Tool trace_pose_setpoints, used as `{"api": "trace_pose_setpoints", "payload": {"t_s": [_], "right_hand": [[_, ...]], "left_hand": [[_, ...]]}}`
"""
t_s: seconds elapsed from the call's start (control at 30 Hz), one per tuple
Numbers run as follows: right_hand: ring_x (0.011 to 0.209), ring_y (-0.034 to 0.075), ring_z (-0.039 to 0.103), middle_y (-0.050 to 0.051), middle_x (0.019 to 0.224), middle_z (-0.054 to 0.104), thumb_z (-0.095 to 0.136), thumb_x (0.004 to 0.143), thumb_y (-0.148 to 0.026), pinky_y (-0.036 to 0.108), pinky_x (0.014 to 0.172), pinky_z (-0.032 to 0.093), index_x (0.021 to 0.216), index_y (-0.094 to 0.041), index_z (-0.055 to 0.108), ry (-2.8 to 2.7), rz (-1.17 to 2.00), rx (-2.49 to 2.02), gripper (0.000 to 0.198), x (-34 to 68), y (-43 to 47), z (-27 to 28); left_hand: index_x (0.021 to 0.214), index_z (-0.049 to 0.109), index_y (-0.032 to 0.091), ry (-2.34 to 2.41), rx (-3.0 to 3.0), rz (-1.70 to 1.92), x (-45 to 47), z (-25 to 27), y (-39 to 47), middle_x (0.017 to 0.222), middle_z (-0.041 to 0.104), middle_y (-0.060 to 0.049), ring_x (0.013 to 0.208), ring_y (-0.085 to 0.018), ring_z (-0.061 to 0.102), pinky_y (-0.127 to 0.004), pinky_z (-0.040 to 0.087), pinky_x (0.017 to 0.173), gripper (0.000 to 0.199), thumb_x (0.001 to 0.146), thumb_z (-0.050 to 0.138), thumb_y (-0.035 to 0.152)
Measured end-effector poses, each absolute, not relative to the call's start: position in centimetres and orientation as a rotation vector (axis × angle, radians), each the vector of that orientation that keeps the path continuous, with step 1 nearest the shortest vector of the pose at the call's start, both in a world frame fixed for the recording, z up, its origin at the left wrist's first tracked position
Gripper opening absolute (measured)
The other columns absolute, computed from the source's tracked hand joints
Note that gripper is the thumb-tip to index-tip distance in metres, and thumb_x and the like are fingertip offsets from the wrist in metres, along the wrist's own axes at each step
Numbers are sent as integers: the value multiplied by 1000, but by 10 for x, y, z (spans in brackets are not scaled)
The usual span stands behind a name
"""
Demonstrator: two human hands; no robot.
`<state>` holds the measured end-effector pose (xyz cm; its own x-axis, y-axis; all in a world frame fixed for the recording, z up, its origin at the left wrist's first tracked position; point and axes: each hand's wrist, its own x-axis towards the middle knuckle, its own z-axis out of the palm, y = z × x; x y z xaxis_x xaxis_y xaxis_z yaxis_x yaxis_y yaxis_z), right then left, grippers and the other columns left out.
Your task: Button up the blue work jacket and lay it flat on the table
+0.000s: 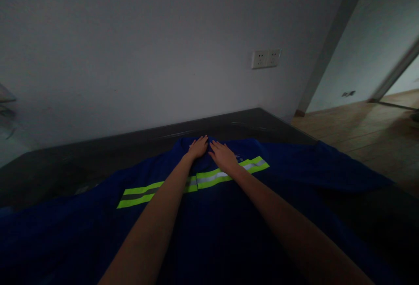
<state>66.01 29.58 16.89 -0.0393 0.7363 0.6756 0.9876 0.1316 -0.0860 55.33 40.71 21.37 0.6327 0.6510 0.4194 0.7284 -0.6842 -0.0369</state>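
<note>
A blue work jacket (216,215) lies spread out, front side up, with its sleeves stretched to the left and right. Across its chest runs a yellow-green reflective band (255,164) with a silver stripe. My left hand (198,147) rests flat on the collar area, fingers extended. Close beside it, my right hand (224,156) lies on the cloth just above the band, its fingers also stretched out. Both forearms cross over the band and hide parts of it. The lower part of the jacket is very dark.
Under the jacket is a dark surface (255,121) whose far edge meets a pale wall (147,49). Two power sockets (266,58) sit on that wall. To the right, wooden flooring (343,130) leads toward a doorway. A blurred object (5,95) shows at the left edge.
</note>
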Motion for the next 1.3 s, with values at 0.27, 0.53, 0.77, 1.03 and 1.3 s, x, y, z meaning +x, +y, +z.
{"api": "trace_pose_setpoints", "payload": {"t_s": [0.27,0.53,0.77,1.03,1.3], "right_hand": [[140,26,24,13,150,28,31,96,-44,51,111,20,143,-12,34,-1921,-510,-1699,57,665,300,164],[135,21,34,9,144,42,27,97,-28,51,112,16,130,-20,53,-1822,-568,-1557,43,654,287,172],[136,24,32,16,145,38,29,97,-35,44,111,25,137,-7,43,-1779,-521,-1635,51,649,294,165],[140,28,21,18,150,28,23,96,-48,52,112,15,144,-5,31,-1880,-539,-1694,65,653,304,157],[141,26,19,16,151,26,23,94,-53,51,113,14,144,-8,31,-1871,-528,-1727,67,653,306,157]], "left_hand": [[141,32,18,-1117,-2682,-680,553,213,420,151,31,-8,140,-17,25,-44,23,113,49,94,25,27],[143,28,17,-1171,-2722,-721,555,214,415,151,31,-9,139,-18,27,-44,21,114,52,95,20,37],[144,25,21,-1212,-2756,-810,554,216,413,149,34,-6,137,-15,32,-42,22,114,50,96,17,33],[142,31,14,-1059,-2633,-781,552,207,410,148,36,-10,138,-17,31,-40,24,114,51,95,25,30],[124,51,16,-824,-2486,-1222,542,231,374,130,56,-8,124,-15,48,-37,29,112,42,90,27,14]]}}
